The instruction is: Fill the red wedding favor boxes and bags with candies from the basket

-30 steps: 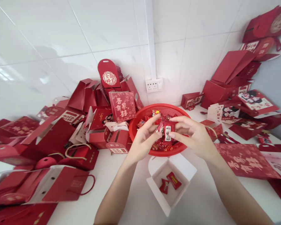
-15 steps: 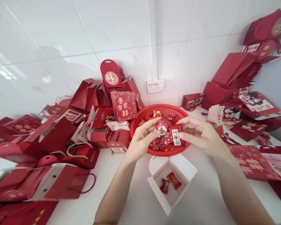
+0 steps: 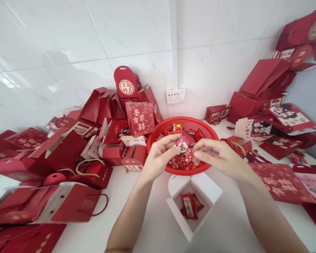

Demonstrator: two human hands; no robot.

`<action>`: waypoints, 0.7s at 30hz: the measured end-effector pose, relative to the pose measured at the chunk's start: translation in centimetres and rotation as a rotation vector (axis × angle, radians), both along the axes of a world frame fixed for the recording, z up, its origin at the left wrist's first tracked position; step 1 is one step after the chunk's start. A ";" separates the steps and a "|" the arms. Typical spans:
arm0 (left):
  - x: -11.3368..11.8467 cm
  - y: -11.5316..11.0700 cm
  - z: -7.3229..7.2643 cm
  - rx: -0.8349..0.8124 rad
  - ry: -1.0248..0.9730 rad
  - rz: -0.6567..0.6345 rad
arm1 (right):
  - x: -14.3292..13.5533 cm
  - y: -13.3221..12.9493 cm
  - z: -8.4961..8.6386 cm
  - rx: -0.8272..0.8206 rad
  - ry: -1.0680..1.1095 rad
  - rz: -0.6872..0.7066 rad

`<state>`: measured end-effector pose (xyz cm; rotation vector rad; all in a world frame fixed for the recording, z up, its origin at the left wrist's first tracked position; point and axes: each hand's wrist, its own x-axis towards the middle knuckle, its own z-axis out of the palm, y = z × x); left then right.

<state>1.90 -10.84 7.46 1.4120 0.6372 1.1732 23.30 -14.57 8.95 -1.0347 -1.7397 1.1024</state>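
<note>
A red wrapped candy [image 3: 183, 145] with a white label is pinched between the thumb and fingers of my left hand [image 3: 159, 154], over the near part of the basket. My right hand [image 3: 221, 156] hovers at the basket's right side, fingers curved and a little apart, with nothing visible in it. Below both hands the red plastic basket [image 3: 213, 135] holds many wrapped candies. In front of it stands an open white-lined box [image 3: 209, 189]. Several red candies lie on its bottom, the top one a red candy [image 3: 189, 206] with a pale label.
Red gift boxes and bags crowd the left, among them a bag with a rope handle [image 3: 98, 177] and a box with gold characters [image 3: 140, 119]. More red boxes [image 3: 263, 77] are piled at the right. A power socket [image 3: 176, 96] is on the tiled wall behind.
The labelled candy that my right hand held now lies in the white-lined box, on top of the others. My left hand still holds its candy. The view has shifted slightly.
</note>
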 end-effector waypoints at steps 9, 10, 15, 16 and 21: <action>0.5 -0.6 0.2 0.441 0.226 -0.064 | -0.5 0.3 -0.6 0.007 0.318 -0.100; 0.5 -0.6 0.1 0.465 0.221 -0.049 | -0.5 0.3 -0.7 0.008 0.337 -0.103; 0.2 -0.4 0.0 0.455 0.146 -0.018 | -0.5 -0.1 -0.4 0.045 0.374 -0.134; 0.1 -0.4 0.1 0.416 0.127 -0.035 | -0.5 -0.2 -0.3 0.054 0.362 -0.143; 0.3 -0.7 0.3 0.187 0.074 -0.047 | -0.4 -0.4 -0.2 0.115 0.277 -0.203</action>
